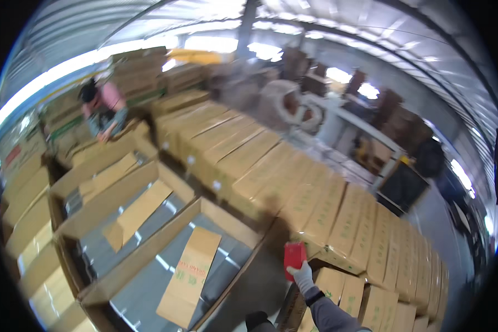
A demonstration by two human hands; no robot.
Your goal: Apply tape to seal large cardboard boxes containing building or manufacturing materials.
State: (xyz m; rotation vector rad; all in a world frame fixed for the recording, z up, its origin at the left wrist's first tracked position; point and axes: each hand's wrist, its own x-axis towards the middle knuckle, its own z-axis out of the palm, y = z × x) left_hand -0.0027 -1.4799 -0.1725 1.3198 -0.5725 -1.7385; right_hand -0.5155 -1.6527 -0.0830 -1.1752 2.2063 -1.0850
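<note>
My right hand (301, 276), in a pale glove, is closed on a red block-shaped thing (295, 259); its exact kind does not show. The arm comes up from the lower edge in a grey sleeve with a dark band at the wrist. Hand and block are over the gap between an open carton (227, 218) and the row of closed cartons (329, 221). In the open carton lie dark grey, flat goods with white straps, and a loose cardboard piece (191, 276) rests on them. My left hand is out of view.
Two more open cartons (122, 182) stand beyond, each with a cardboard piece inside. Another person (104, 108) bends over the far end. Closed cartons (343, 290) also stand beside my arm. A light-coloured machine frame (359, 124) is past the row. Concrete floor (434, 213) shows at right.
</note>
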